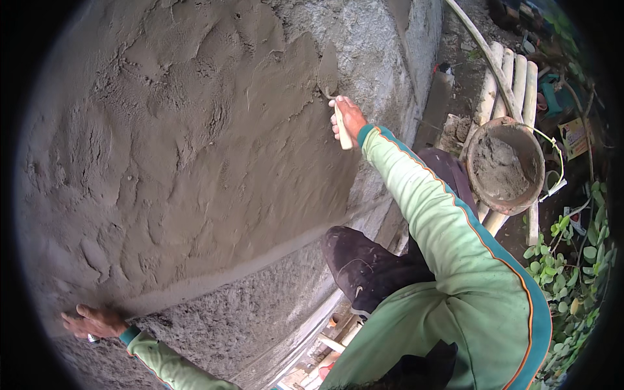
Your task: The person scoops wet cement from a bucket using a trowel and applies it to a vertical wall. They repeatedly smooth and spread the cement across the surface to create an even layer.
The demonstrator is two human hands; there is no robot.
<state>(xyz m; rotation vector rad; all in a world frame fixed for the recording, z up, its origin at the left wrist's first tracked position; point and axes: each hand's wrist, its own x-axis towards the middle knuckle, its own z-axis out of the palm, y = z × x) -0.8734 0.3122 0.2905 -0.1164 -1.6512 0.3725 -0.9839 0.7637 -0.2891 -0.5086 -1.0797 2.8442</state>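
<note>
My right hand (pixel 350 117) grips the pale wooden handle of a trowel (pixel 329 75), whose cement-coated blade lies flat against the wet grey plaster on the wall (pixel 195 149) near the top right of the plastered patch. My left hand (pixel 94 322) presses flat on the wall at the lower left, fingers spread, just below the edge of the fresh plaster, with nothing in it. Both arms wear light green sleeves with teal and orange trim.
A rusty round bucket (pixel 520 140) part full of grey mortar rests on pale bamboo poles (pixel 520 81) at the right. My dark-trousered knee (pixel 361 263) is close to the wall. Green plants (pixel 575 260) grow at the right edge. The rough bare wall (pixel 260 312) continues below the plaster.
</note>
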